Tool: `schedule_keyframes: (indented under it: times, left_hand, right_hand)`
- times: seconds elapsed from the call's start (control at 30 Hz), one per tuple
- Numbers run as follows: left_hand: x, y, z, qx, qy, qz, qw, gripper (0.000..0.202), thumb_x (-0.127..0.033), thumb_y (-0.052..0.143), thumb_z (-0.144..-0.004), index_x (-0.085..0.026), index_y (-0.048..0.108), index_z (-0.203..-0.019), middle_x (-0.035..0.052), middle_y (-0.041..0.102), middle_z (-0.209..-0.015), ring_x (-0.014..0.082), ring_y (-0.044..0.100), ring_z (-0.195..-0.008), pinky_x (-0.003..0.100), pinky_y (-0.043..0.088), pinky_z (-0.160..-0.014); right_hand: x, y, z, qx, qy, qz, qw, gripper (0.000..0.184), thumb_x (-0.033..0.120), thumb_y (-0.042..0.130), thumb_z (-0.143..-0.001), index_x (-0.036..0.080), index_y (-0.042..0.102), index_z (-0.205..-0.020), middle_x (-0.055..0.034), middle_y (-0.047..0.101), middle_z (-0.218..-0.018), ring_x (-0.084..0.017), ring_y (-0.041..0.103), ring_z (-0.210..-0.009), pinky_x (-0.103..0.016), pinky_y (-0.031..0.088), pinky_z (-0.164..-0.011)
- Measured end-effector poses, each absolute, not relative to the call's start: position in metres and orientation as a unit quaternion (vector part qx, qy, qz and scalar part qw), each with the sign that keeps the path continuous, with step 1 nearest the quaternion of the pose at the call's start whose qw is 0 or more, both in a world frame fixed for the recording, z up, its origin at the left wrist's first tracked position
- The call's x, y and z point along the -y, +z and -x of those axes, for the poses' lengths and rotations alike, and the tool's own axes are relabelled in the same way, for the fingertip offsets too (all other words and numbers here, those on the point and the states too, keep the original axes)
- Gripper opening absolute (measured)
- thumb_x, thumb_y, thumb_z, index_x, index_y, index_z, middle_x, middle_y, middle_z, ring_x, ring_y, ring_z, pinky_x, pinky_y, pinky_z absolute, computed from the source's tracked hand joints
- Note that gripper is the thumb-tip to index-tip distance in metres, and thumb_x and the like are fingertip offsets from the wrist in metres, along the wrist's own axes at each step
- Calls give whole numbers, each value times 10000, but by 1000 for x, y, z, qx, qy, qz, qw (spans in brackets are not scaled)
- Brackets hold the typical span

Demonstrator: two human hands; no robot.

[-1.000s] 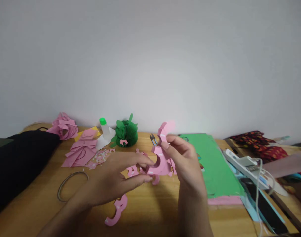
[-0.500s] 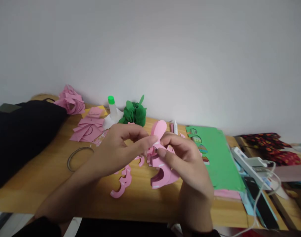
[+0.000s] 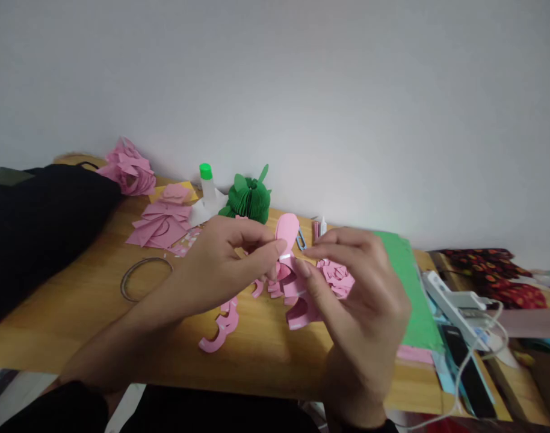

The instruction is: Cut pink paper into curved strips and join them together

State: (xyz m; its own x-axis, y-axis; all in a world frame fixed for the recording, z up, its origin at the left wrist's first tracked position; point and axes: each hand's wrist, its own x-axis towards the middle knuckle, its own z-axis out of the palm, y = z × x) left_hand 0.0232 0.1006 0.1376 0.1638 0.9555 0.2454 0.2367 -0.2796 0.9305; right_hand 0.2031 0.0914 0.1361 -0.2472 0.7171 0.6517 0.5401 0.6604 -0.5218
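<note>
Both my hands meet over the middle of the wooden table [image 3: 76, 313]. My left hand [image 3: 221, 264] pinches the upper part of a stack of pink curved paper pieces [image 3: 293, 282] between thumb and fingers. My right hand [image 3: 360, 307] grips the same stack from the right, thumb pressed on its middle. A rounded pink tip sticks up above my fingers. More pink curved cut-outs [image 3: 218, 334] lie on the table just below my left hand. A pink paper rose [image 3: 336, 276] shows behind my right fingers.
A green paper ball [image 3: 248, 198] and a glue bottle with a green cap [image 3: 207, 183] stand at the back. Pink folded sheets [image 3: 160, 222], a wire ring [image 3: 144, 276] and a black bag [image 3: 31, 222] lie left. A green sheet [image 3: 405, 282], power strip [image 3: 455, 300] and phone [image 3: 469, 367] lie right.
My left hand rose from the table and joined the right on the pink stack. My right hand turned over and closed around it. The view tilted down and shifted.
</note>
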Motion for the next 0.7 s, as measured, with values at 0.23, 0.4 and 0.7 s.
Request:
schedule_keyframes:
  times: [0.23, 0.4, 0.7]
  left_hand:
    - [-93, 142, -25, -470, 462, -690, 299, 336, -184, 531, -832, -159, 624, -510, -51, 607, -452, 39, 494, -407, 130, 339, -408]
    - [-91, 142, -26, -482, 462, -703, 246, 323, -183, 535, -825, -161, 643, -521, -45, 618, -463, 43, 482, -414, 148, 320, -422]
    - [-86, 144, -28, -478, 481, -706, 203, 336, -159, 542, -827, -163, 623, -501, -67, 572, -427, 28, 462, -402, 141, 305, -421]
  right_hand:
    - [-85, 137, -203, 816, -18, 382, 435, 199, 106, 680, -844, 229, 711, -997, -18, 641, -981, -173, 598, -909, -356, 507, -788]
    - [-84, 137, -203, 816, -18, 382, 433, 236, 96, 688, -836, 223, 713, -1033, -23, 653, -968, -179, 607, -898, -369, 511, -788]
    - [-82, 136, -199, 809, -58, 378, 447, 207, 84, 708, -816, 214, 713, -976, -25, 681, -942, -187, 625, -847, -386, 493, -761]
